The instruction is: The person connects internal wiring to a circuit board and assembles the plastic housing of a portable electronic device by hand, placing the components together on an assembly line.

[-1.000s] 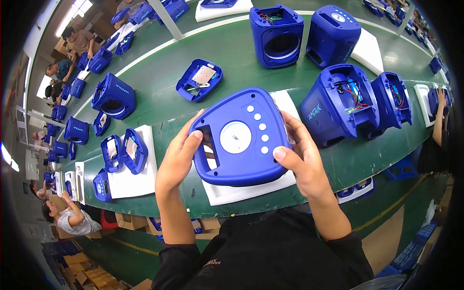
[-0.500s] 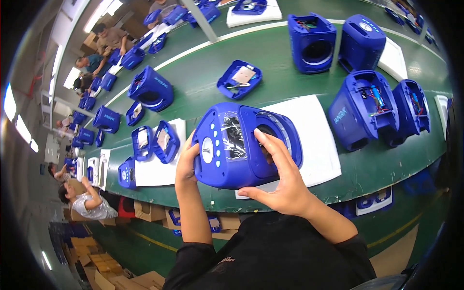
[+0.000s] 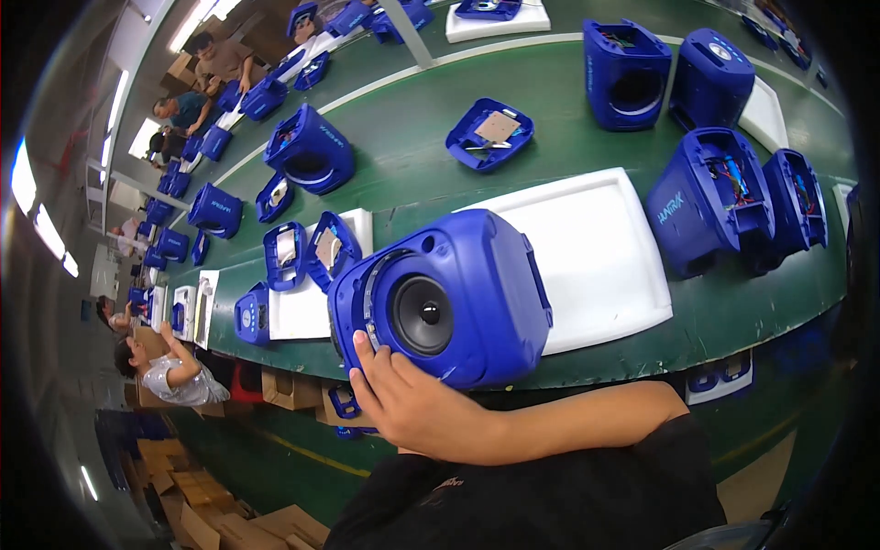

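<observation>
A blue speaker housing (image 3: 490, 275) is tilted over the near edge of the bench, its front with a round black speaker cone (image 3: 423, 314) facing up and left. A clear strip lies along the recess beside the cone. My right hand (image 3: 412, 408) reaches across from the right and grips the housing's lower left rim, fingertips at the strip's lower end. My left hand is hidden, most likely behind the housing. A white foam tray (image 3: 605, 266) lies under and right of the housing.
Several blue housings with exposed wires (image 3: 710, 197) stand at the right. An open blue panel (image 3: 490, 135) lies farther back, and two more panels (image 3: 286, 255) sit on foam at left. Other people (image 3: 188, 376) work along the bench. Cardboard boxes (image 3: 197, 500) are on the floor.
The housing has been turned, so its speaker front now shows instead of the button panel. My right hand has moved left and down to its rim; my left hand has gone out of sight.
</observation>
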{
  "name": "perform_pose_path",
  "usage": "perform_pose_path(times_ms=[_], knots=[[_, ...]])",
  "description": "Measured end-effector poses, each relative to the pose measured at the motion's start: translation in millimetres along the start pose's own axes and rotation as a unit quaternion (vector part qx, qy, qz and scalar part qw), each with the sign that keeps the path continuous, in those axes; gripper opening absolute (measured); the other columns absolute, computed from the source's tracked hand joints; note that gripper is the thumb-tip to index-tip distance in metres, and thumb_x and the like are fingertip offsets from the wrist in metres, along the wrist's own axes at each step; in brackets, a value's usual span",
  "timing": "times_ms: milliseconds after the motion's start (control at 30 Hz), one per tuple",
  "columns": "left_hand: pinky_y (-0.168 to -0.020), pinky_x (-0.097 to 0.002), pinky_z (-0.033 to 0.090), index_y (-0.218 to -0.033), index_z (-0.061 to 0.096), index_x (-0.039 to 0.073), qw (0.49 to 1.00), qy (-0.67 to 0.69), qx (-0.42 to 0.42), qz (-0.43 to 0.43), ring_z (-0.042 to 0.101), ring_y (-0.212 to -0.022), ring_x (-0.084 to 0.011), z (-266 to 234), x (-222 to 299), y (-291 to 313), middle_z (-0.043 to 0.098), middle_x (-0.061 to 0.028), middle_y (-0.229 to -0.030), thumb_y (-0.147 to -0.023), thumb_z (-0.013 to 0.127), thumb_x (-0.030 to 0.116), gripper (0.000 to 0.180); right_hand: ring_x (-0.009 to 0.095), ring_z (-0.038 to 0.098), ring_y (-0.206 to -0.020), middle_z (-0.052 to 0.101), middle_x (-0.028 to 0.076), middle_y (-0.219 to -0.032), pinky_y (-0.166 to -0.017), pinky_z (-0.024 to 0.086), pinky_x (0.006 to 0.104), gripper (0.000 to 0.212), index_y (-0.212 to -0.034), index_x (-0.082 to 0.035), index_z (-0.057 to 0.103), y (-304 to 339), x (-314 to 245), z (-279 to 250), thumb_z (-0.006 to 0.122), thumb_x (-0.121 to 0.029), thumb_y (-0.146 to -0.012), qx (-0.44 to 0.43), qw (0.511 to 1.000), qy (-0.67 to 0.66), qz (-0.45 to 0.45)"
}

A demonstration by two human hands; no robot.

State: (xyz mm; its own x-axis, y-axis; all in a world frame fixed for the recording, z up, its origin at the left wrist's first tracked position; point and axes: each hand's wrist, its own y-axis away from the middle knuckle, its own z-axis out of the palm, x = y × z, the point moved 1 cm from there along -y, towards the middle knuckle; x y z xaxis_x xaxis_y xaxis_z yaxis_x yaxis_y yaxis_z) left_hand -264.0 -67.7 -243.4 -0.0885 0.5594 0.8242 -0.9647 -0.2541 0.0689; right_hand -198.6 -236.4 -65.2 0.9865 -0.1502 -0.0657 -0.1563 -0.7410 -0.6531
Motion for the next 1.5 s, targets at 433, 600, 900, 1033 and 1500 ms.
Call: perform_pose_path(times_ms=[433,600,900,1033,1500], knots=[[-0.105,-0.0412,0.063,-0.156,0.055,-0.001,0.998,0.023,0.002,0.064,0.076,-0.121,-0.0278,-1.5,-26.5,58.3,0.072,-0.018,-0.143,-0.105,0.063,0.028,0.059,0.036,0.07,-0.105,0.07,0.042,-0.139,-0.091,0.052,0.0379,0.046,-0.117,0.015,0.077,-39.6,-35.8,19.3,0.056,-0.022,-0.1,-0.104,0.964,0.234,-0.075],[-0.106,-0.0416,0.063,-0.156,0.055,-0.001,0.997,0.027,-0.002,0.069,0.076,-0.121,-0.028,-2.6,-9.0,59.4,0.071,-0.0181,-0.143,-0.105,0.063,0.028,0.059,0.039,0.07,-0.106,0.07,0.043,-0.138,-0.092,0.052,0.0402,0.044,-0.116,0.014,0.078,-49.3,-30.1,25.1,0.058,-0.023,-0.098,-0.121,0.959,0.246,-0.068],[-0.108,-0.0424,0.062,-0.157,0.054,-0.001,0.995,0.003,0.004,0.095,0.075,-0.123,-0.0283,11.1,10.8,47.8,0.07,-0.0183,-0.145,-0.105,0.063,0.028,0.06,0.037,0.07,-0.108,0.077,0.028,-0.132,-0.094,0.051,0.0573,0.041,-0.126,0.002,0.081,-99.2,-31.7,31.2,0.065,-0.025,-0.099,-0.195,0.924,0.283,-0.165],[-0.108,-0.0427,0.062,-0.157,0.053,0.0,0.991,-0.008,0.025,0.133,0.075,-0.124,-0.0284,19.8,26.4,-9.2,0.07,-0.0183,-0.146,-0.106,0.062,0.028,0.06,0.038,0.069,-0.123,0.075,0.009,-0.143,-0.103,0.048,0.0714,0.049,-0.144,-0.014,0.077,-168.7,-65.2,47.3,0.069,-0.036,-0.1,-0.44,0.86,0.233,-0.109],[-0.11,-0.0438,0.061,-0.159,0.052,0.0,0.979,0.081,-0.01,0.187,0.074,-0.126,-0.0289,46.2,56.0,-106.3,0.068,-0.0186,-0.148,-0.106,0.062,0.028,0.061,0.03,0.07,-0.1,0.077,0.009,-0.09,-0.086,0.05,0.04,0.03,-0.106,-0.006,0.08,-157.5,39.5,43.0,0.081,-0.021,-0.08,-0.14,0.988,-0.02,-0.055]])
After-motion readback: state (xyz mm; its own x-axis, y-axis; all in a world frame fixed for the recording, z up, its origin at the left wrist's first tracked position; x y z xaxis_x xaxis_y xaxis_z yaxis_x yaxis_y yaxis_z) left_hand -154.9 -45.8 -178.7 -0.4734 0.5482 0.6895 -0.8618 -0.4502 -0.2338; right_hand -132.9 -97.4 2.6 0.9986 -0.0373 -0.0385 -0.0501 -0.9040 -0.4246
